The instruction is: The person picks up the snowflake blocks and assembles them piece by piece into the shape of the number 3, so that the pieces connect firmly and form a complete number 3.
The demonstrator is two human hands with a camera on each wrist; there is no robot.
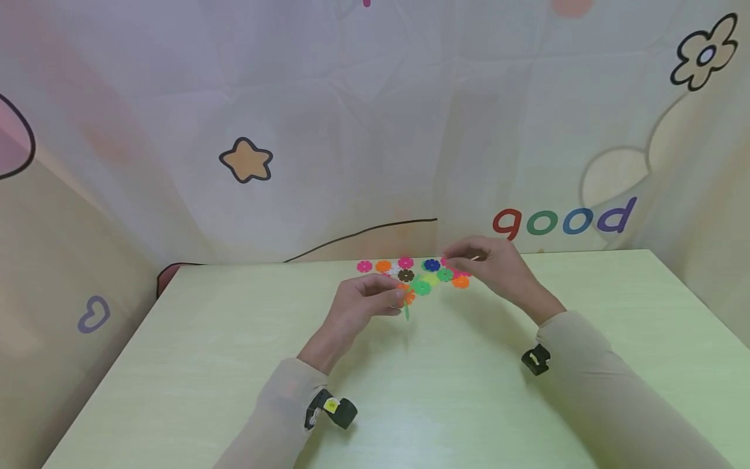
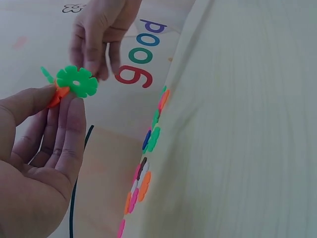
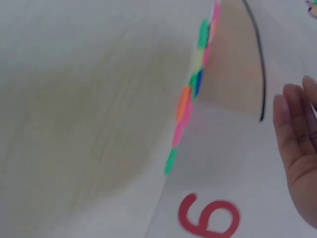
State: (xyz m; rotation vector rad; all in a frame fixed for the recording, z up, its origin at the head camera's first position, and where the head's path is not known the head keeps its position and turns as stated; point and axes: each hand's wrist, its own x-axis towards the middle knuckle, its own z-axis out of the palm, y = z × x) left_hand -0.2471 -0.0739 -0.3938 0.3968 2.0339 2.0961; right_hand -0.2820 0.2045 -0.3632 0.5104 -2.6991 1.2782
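Observation:
In the left wrist view, my left hand (image 2: 44, 148) pinches an orange notched flower disc (image 2: 59, 95) between thumb and fingers. A green flower disc (image 2: 77, 82) is joined to it, and another green disc (image 2: 47, 75) shows edge-on at its far side. My right hand (image 1: 492, 270) hangs over the right part of the disc pile, fingers loosely bent downward. Its fingertips (image 3: 282, 106) show nothing between them in the right wrist view. The loose discs nearest it are pink and orange (image 1: 461, 282).
Several flower discs lie spread along the table's back edge, among them a pink disc (image 1: 364, 266), a brown disc (image 1: 406, 275) and a dark blue disc (image 1: 431, 265). A printed cloth (image 1: 351, 130) hangs right behind the pale table (image 1: 205, 365). Each wrist carries a black camera (image 1: 346, 412).

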